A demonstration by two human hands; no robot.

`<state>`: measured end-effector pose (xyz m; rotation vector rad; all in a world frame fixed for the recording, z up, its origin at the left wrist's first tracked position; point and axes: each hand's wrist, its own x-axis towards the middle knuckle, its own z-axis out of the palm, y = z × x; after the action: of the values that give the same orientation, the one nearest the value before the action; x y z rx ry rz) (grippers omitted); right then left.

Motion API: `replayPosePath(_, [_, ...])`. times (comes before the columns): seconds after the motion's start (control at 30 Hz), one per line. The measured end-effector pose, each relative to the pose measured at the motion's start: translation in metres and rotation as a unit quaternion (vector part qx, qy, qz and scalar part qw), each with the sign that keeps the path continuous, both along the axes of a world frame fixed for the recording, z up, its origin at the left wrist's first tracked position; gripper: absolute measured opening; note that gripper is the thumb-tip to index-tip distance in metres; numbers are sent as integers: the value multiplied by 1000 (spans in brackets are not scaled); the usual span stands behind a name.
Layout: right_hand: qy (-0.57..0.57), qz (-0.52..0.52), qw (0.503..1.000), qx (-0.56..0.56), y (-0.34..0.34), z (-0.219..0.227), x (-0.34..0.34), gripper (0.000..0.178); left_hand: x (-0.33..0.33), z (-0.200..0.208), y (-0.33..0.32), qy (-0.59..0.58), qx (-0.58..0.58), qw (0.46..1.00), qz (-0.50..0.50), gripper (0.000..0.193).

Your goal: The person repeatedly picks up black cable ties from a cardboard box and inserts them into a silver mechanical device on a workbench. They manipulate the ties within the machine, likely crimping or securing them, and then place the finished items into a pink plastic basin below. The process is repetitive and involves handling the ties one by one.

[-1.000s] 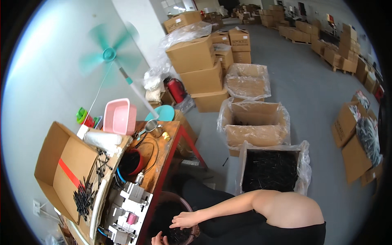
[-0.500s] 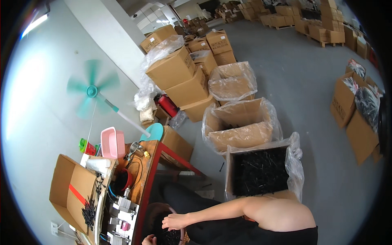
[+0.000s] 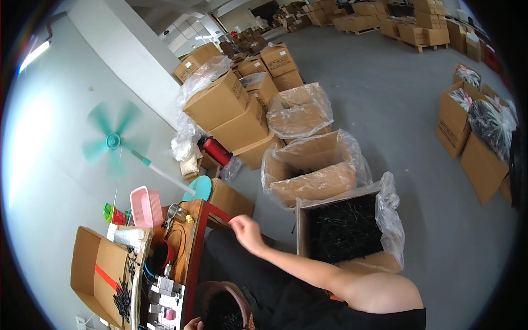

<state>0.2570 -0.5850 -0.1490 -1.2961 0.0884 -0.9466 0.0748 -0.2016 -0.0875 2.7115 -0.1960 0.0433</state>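
Observation:
My right hand [image 3: 247,234] is raised over my dark-clothed leg, near the red-edged corner of the workbench [image 3: 193,242]. Its fingers are curled together; anything inside them is hidden. Low in the picture stands a pinkish round basket [image 3: 240,297] filled with thin black parts [image 3: 221,312]. Only some fingers of my left hand [image 3: 193,324] show at the lower edge, beside that basket, and what they hold cannot be seen. A metal bench fixture [image 3: 165,300] with a small pink-red piece sits on the workbench, close to the left hand.
An open carton [image 3: 91,258] with black parts beside it [image 3: 122,300] lies at the left. A lined box of black parts [image 3: 344,228] stands right of my arm, with open lined cartons [image 3: 313,187] behind. A turning fan [image 3: 113,141] and a pink basket [image 3: 146,206] are at the bench's far end.
My right hand has lifted out of the round basket and moved up and away, past the bench corner. My left hand has shifted slightly left. The view has turned a little.

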Motion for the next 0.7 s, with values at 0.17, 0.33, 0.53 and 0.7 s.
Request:
replayPosePath(0.17, [338,104,935,4,16,-117,64,38,28,16,-11,61,-44,997,9,31])
replayPosePath(0.33, [336,223,890,-212,57,-202,78,55,95,31,-68,58,-227,972,4,30])
replayPosePath(0.53, [485,381,787,9,149,-143,31,54,144,72,-1,-89,-214,972,33,29])
replayPosePath(0.7, [127,264,936,196,69,-210,138,33,249,136,-153,-168,-191,953,-162,30])
